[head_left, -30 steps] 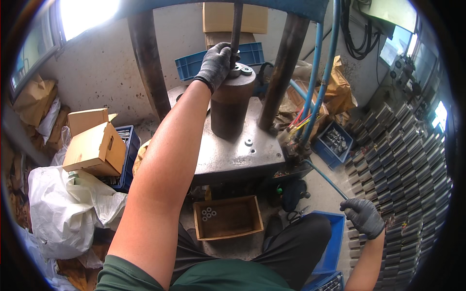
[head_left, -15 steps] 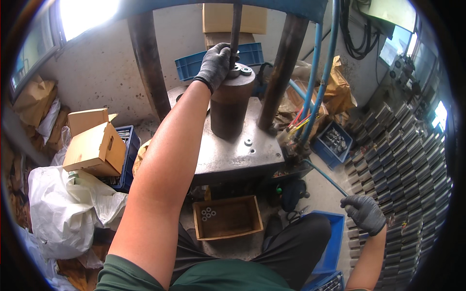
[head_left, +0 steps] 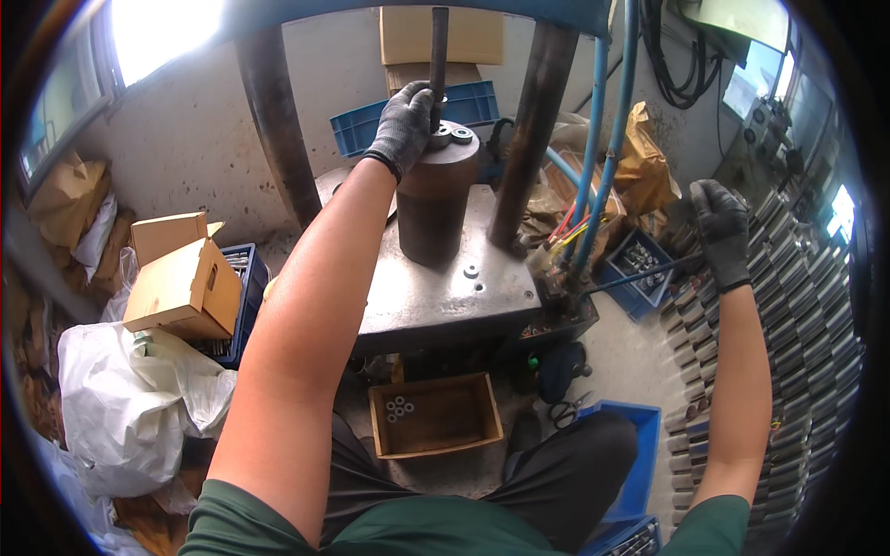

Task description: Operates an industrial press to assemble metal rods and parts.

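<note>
My left hand [head_left: 403,128], in a dark grey glove, is closed around the lower part of an upright dark metal rod [head_left: 438,57]. The rod stands over a metal ring [head_left: 439,138] on top of a thick steel cylinder [head_left: 432,208]. Beside that ring lies a second ring [head_left: 462,135]. Out to the right, my right hand [head_left: 722,232], gloved too, is raised with its fingers curled. A thin lever [head_left: 644,275] from the press meets the underside of this hand, which hides the lever's end.
A small ring [head_left: 471,271] lies on the steel press table [head_left: 408,310]. Beneath stands a wooden box [head_left: 436,453] with several rings. Press columns [head_left: 542,120] flank the cylinder. Stacked metal parts [head_left: 769,324] line the right; a cardboard box [head_left: 181,287] and white sack [head_left: 125,408] stand left.
My right hand has moved up and away from me, and the lever has swung up with it. My left hand stays at the rod; the whole view has shifted slightly.
</note>
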### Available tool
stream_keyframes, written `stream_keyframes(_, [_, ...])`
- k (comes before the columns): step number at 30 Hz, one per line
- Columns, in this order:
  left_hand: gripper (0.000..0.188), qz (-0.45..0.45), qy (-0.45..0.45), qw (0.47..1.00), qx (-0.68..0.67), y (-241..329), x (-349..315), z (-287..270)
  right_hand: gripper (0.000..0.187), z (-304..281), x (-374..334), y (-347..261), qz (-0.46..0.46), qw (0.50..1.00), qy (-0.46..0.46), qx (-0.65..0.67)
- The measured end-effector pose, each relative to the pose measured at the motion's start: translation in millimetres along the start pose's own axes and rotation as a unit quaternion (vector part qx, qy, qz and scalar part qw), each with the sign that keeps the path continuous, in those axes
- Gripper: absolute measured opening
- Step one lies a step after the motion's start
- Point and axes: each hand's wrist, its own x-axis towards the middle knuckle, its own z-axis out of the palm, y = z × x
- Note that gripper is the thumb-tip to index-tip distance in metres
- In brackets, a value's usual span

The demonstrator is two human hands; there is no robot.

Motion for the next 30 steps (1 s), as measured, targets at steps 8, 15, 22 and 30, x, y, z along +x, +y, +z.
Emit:
stream_keyframes(8, [0.02, 0.08, 0.197, 0.973, -0.087, -16.7, 4.1, -8.0, 0.036, 1.2, 13.0, -5.6, 0.072, 0.995, -0.064, 0.011])
stream_keyframes(15, [0.035, 0.133, 0.115, 0.98, 0.094, -13.2, -0.5, 6.9, 0.033, -0.2, 12.7, -11.8, 0.104, 0.988, -0.109, -0.032])
stream_keyframes(22, [0.048, 0.476, 0.008, 0.797, 0.371, -24.9, -90.8, 22.6, 0.026, -6.1, 3.9, -9.1, 0.079, 0.989, -0.108, -0.068])
stream_keyframes(30, [0.051, 0.116, -0.296, 0.755, 0.574, -121.7, -201.0, 53.9, 0.029, -14.2, -4.6, -11.1, 0.098, 0.984, -0.12, -0.09])
